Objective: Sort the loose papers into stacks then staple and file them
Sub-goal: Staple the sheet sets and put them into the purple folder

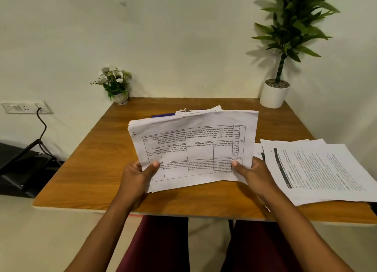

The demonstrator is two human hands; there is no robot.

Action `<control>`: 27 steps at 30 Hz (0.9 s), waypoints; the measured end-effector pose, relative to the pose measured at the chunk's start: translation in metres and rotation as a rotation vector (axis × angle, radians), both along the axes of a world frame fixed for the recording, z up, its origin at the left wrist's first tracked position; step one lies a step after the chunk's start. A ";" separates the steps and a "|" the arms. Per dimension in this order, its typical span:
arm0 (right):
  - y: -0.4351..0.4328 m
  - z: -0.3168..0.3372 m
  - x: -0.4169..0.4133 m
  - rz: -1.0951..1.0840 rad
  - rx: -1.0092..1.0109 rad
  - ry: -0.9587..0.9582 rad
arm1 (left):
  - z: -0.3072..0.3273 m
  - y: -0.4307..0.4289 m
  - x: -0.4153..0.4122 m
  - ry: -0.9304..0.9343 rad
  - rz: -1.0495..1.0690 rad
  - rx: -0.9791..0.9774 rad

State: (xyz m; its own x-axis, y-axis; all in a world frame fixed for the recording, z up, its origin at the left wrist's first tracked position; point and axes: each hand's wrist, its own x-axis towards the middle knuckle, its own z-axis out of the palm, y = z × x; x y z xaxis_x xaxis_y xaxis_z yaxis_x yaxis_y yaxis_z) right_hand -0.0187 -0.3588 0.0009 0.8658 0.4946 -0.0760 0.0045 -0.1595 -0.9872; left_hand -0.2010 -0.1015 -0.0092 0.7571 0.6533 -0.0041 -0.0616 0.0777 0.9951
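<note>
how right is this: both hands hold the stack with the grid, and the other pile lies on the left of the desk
Wrong side: the head view shows the other pile on the right of the desk. Left hand and right hand do hold the stack.

Looking like a small office desk nook. Wooden worktop (85, 169) sitting against a plain wall, sheaf of tabulated printouts (193, 145) being held over it, more printed pages (318, 169) lying at its right edge. Socket plate (24, 107) carrying a black cable (41, 129). Tall potted plant (274, 96) and small flower pot (117, 84) standing at the back corners.
</note>
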 end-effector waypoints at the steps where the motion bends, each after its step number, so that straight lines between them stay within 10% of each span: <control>1: 0.000 -0.001 0.001 0.005 0.007 -0.002 | 0.004 0.002 0.000 0.009 0.003 0.007; 8: 0.000 0.042 0.000 -0.332 0.087 -0.518 | 0.040 0.016 -0.004 0.166 0.003 0.143; 12: 0.011 0.107 -0.001 -0.108 -0.056 -0.846 | 0.061 0.015 -0.003 0.303 -0.130 0.251; 19: 0.043 0.141 0.001 0.549 -0.510 -0.437 | 0.090 0.001 0.013 0.416 -0.454 0.418; 27: 0.032 0.036 -0.010 0.146 -0.248 0.176 | 0.045 0.020 0.019 0.380 -0.355 -0.157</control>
State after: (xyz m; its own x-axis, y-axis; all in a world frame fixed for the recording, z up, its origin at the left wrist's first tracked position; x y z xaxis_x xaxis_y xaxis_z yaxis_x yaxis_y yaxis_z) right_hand -0.0288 -0.3263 0.0365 0.7502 0.5598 -0.3520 -0.1225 -0.4055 -0.9059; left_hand -0.1823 -0.0812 0.0357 0.8573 0.3269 -0.3977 0.3574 0.1781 0.9168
